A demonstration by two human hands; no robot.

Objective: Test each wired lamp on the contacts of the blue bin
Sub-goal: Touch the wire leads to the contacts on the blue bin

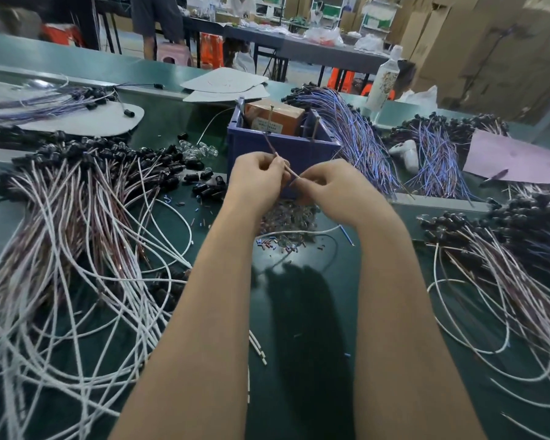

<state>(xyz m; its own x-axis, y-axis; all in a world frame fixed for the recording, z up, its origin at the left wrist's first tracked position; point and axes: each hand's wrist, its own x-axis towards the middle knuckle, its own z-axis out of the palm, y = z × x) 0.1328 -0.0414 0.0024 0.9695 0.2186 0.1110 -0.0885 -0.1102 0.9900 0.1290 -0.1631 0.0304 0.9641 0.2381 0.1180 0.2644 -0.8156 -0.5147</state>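
- My left hand and right hand both have their fingers curled, and they pinch one thin lamp lead between them. The lead sits just in front of the near wall of the blue bin, and its far tip slants up over the rim.
- I cannot see the lamp's head. It may be hidden in my right palm, so I might miss whether it lights.
- The upright metal contacts stand inside the bin beside the brown box. The free tip looks short of them, and a shallow reach could give a false fail.
- If both bare ends land on one contact, or touch each other, the test tells me nothing. That could happen because I am holding the lead as a single strand.
- My fingertips are close to the bare tip, so I think I could brush a live contact when I push forward.
- The loose heap of small clear bulbs lies right under my wrists. A dropped lamp would be lost in it.
- The white-leaded pile at the left and the similar pile at the right look alike. A tested lamp could easily go back among untested ones.
- The blue-wired bundle hangs against the bin's right side, and my right wrist could snag it.
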